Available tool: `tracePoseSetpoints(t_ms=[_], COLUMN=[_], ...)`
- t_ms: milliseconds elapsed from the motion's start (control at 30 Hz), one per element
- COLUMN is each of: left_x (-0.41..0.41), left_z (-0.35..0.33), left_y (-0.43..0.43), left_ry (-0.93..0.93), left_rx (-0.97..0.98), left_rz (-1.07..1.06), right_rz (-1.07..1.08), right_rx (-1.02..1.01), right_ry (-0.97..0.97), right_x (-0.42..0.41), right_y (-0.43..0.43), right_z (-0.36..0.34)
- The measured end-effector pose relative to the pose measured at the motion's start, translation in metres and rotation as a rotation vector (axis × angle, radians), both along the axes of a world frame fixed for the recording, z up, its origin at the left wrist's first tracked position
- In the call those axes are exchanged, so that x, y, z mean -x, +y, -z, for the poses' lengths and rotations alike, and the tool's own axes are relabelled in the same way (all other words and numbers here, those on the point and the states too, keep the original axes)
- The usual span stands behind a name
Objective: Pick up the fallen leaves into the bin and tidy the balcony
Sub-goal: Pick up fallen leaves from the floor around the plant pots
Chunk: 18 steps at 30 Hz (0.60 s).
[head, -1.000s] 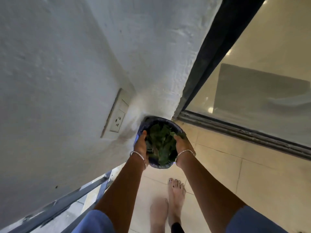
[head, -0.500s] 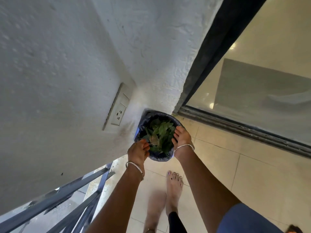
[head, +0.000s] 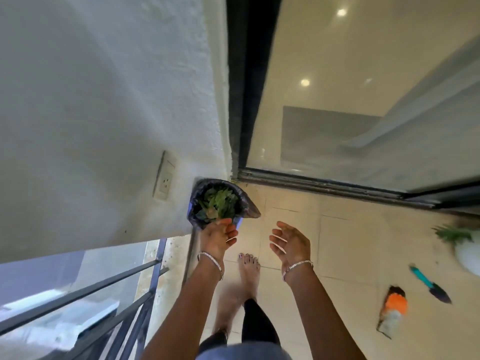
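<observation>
1. A small round bin lined with a dark plastic bag [head: 193,206] stood on the beige tiled floor [head: 337,242]. It sat in the corner between the white plastered wall [head: 104,100] and the black-framed sliding glass door [head: 363,74].
2. Green fallen leaves [head: 218,203] filled the bin nearly to its rim.
3. The left hand [head: 218,236] was at the bin's near rim, fingers loosely curled and holding nothing. Whether it touched the liner could not be told.
4. The right hand [head: 291,242] was palm up with relaxed fingers, empty and apart from the bin.
5. A teal-handled garden trowel [head: 430,284], an orange-and-grey hand brush [head: 392,310] and a white plant pot [head: 467,253] lay to the right, well apart from the bin.
</observation>
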<state>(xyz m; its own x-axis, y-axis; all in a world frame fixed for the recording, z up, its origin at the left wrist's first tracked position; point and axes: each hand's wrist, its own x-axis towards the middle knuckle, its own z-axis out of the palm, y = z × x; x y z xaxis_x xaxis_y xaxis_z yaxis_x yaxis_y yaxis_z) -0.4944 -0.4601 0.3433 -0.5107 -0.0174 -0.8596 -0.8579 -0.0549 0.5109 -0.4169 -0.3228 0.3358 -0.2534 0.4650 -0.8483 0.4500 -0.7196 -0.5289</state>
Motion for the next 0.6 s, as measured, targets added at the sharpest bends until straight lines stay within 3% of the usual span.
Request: tracePoseSetpoints(t_ms=[300,600], left_x=[-0.052,-0.165], left_z=[-0.138,-0.227], left_y=[0.047,0.138], left_ry=[0.019,0.084], left_rx=[-0.116,-0.211], left_rz=[0.240,0.723], right_rz=[0.341,0.686], right_rx=[-0.086,-0.163], right_ry=[0.132,0.182], right_x=[-0.107,-0.225], right_y=[0.026,0.047], right_z=[-0.152,-0.231])
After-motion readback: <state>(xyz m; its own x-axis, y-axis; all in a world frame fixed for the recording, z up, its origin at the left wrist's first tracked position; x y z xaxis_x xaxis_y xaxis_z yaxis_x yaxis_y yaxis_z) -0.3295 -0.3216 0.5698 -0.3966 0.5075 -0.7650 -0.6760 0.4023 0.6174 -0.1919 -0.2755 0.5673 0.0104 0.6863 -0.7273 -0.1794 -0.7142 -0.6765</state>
